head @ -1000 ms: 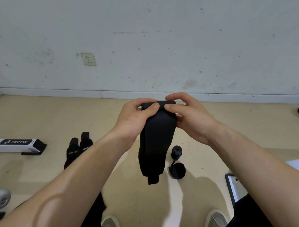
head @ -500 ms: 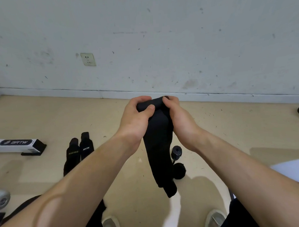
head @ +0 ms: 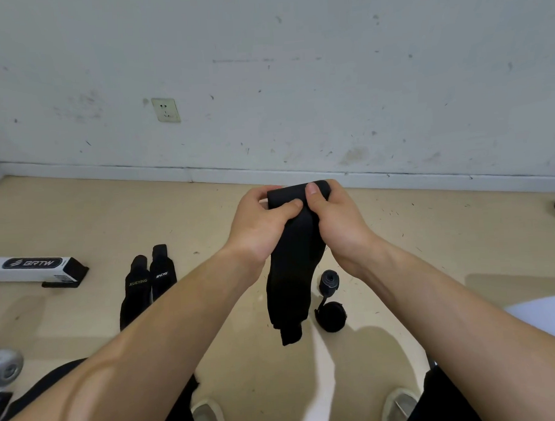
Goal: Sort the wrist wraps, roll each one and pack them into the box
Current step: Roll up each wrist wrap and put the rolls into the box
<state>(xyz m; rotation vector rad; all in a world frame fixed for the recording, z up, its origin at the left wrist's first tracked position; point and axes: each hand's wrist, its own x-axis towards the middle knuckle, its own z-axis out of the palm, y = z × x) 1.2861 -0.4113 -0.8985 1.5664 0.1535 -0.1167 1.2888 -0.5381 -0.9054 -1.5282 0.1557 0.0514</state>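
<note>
Both hands work at the top end of a black wrist wrap (head: 290, 273), held in the air above the floor (head: 79, 219) in the middle of the view. The left hand (head: 255, 230) and right hand (head: 340, 226) each pinch the rolled-over end, thumbs pressed on its near face and fingers curled behind, so each grip is closed on the fabric. The rest of the band hangs limp toward six o'clock, ending in a narrower tab. It looks like soft, matte woven elastic: light, floppy, not slippery, and likely to spring loose unless the roll is kept tight, so it is best held at the coiled end, with the thumbs feeding the band in. At four o'clock from the hanging tail, two rolled wraps (head: 328, 283) stand on the floor as short, dense cylinders. At nine o'clock, two flat printed wraps (head: 159, 272) lie side by side, and farther out lies the long white BRTW box (head: 30, 269), which has stiff card walls.
</note>
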